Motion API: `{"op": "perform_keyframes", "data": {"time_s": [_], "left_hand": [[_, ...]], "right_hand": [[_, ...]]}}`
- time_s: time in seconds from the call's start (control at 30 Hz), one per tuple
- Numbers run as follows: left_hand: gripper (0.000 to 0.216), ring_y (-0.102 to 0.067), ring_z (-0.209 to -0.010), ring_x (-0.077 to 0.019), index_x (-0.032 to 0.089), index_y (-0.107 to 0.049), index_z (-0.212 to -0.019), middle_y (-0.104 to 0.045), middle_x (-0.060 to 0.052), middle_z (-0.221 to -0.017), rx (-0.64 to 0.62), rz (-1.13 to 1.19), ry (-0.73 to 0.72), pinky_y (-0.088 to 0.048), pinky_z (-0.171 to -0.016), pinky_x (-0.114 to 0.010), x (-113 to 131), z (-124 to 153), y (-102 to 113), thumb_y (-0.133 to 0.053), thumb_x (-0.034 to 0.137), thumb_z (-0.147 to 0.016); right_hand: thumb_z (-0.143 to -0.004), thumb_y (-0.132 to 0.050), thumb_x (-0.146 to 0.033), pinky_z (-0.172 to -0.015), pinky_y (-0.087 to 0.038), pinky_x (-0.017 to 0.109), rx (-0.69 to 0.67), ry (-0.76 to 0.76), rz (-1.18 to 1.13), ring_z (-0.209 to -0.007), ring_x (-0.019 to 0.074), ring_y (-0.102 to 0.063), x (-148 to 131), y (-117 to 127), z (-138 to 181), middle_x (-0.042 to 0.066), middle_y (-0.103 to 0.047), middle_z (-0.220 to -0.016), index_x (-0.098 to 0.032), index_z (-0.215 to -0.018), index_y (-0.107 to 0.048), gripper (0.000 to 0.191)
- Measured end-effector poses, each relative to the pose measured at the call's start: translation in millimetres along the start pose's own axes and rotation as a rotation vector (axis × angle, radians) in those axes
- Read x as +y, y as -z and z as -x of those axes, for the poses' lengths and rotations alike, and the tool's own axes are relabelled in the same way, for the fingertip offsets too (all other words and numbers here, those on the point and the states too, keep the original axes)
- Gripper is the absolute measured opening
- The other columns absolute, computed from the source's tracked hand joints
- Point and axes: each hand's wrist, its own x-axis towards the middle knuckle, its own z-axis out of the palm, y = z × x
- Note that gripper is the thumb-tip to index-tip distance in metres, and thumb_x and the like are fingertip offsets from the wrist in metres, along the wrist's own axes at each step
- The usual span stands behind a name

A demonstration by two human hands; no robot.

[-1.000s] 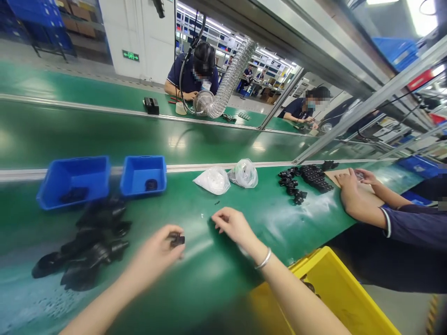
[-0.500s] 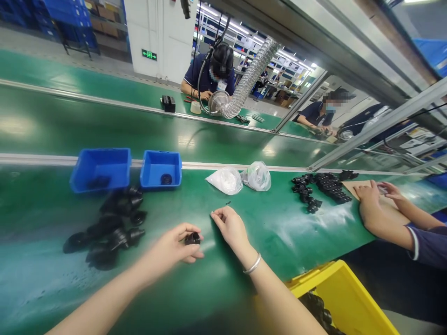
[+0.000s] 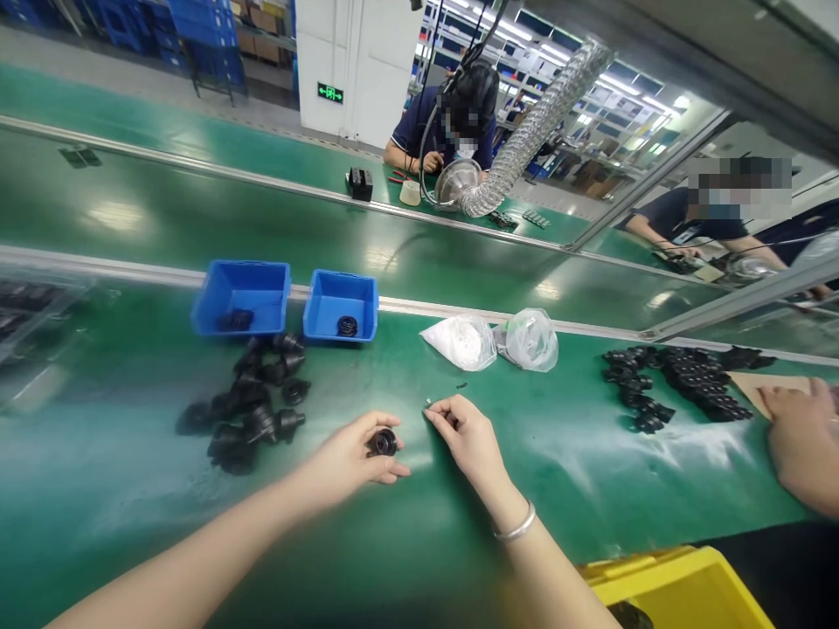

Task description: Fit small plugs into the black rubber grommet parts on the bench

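My left hand (image 3: pixel 357 454) is wrapped round a black round plastic fitting (image 3: pixel 384 443), whose open ring end faces up towards me. To its right, my right hand (image 3: pixel 464 430) pinches a tiny light-coloured piece (image 3: pixel 428 403) between thumb and forefinger, just above the green tabletop (image 3: pixel 419 542). The piece is too small to name. A short dark bit (image 3: pixel 462 385) lies on the table just beyond the right fingers. Left of my hands sits a loose heap of black plastic fittings (image 3: pixel 259 424).
Two blue bins (image 3: pixel 307 306) with black rings stand behind the heap. Clear plastic bags (image 3: pixel 532 339), one with white contents, lie beyond my right hand. Black parts (image 3: pixel 701 384) are piled near a co-worker's hand (image 3: pixel 806 437). A yellow crate (image 3: pixel 708 590) stands at the lower right.
The view has swung, so the scene sits further right. The fitting in my left hand now shows its ring opening more towards me. A light tip now shows at my right fingertips.
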Motion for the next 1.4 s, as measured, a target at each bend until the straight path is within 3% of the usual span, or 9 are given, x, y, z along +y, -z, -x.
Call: {"op": "perform_keyframes", "data": {"time_s": [0.2,0.4,0.6,0.83,1.17,1.27,1.4], "left_hand": [[0.033,-0.068,-0.098,-0.0249,0.020,-0.050,-0.102,-0.051,-0.006,-0.110,0.023,-0.025,-0.050,-0.051,-0.087,-0.040,-6,-4,2,-0.069,0.030,-0.076],[0.031,-0.071,-0.089,-0.0234,0.020,-0.047,-0.105,-0.056,-0.006,-0.107,0.034,-0.086,-0.062,-0.054,-0.081,-0.040,-14,-6,3,-0.064,0.029,-0.080],[0.031,-0.067,-0.086,-0.0202,0.019,-0.051,-0.108,-0.063,-0.004,-0.095,0.043,-0.255,-0.114,-0.052,-0.077,-0.033,-18,-6,4,-0.061,0.025,-0.080],[0.030,-0.055,-0.072,-0.0150,0.021,-0.055,-0.110,-0.060,0.000,-0.088,0.115,-0.613,-0.190,-0.045,-0.066,-0.027,-13,-1,3,-0.051,0.020,-0.081],[0.039,-0.056,-0.103,-0.0225,0.022,-0.051,-0.119,-0.059,-0.008,-0.117,0.088,-0.786,-0.233,-0.046,-0.089,-0.037,-12,1,3,-0.046,0.013,-0.081],[0.038,-0.054,-0.110,-0.0243,0.021,-0.051,-0.119,-0.058,-0.009,-0.121,0.074,-0.811,-0.225,-0.045,-0.094,-0.039,-10,1,2,-0.045,0.015,-0.082],[0.031,-0.060,-0.101,-0.0242,0.022,-0.053,-0.115,-0.061,-0.008,-0.113,0.065,-0.732,-0.185,-0.050,-0.087,-0.038,-11,0,-1,-0.048,0.024,-0.085]], "right_hand": [[-0.091,-0.054,-0.032,-0.067,-0.044,0.029,-0.001,0.022,-0.008,-0.072,0.0171,-0.058,-2,1,0,0.002,-0.062,-0.079,-0.022,-0.081,-0.064,0.018],[-0.091,-0.053,-0.030,-0.064,-0.045,0.030,0.011,0.065,0.014,-0.069,0.0172,-0.058,-6,3,4,0.002,-0.061,-0.075,-0.022,-0.079,-0.063,0.019],[-0.092,-0.053,-0.021,-0.068,-0.048,0.030,-0.036,0.313,-0.123,-0.074,0.0160,-0.058,-44,-9,23,0.003,-0.062,-0.080,-0.022,-0.088,-0.061,0.009],[-0.092,-0.049,-0.014,-0.070,-0.050,0.034,-0.014,0.462,0.037,-0.079,0.0184,-0.057,-56,-23,32,0.006,-0.061,-0.083,-0.021,-0.097,-0.059,0.013],[-0.095,-0.040,-0.013,-0.064,-0.047,0.035,-0.132,0.543,0.245,-0.072,0.0197,-0.051,-61,-16,36,0.008,-0.059,-0.081,-0.018,-0.098,-0.060,0.021],[-0.096,-0.039,-0.013,-0.067,-0.047,0.035,-0.152,0.540,0.235,-0.076,0.0197,-0.053,-63,-14,36,0.008,-0.060,-0.083,-0.018,-0.099,-0.060,0.022],[-0.096,-0.043,-0.018,-0.074,-0.050,0.032,-0.145,0.525,0.051,-0.083,0.0175,-0.059,-53,-1,23,0.006,-0.064,-0.089,-0.021,-0.097,-0.061,0.019]]}}
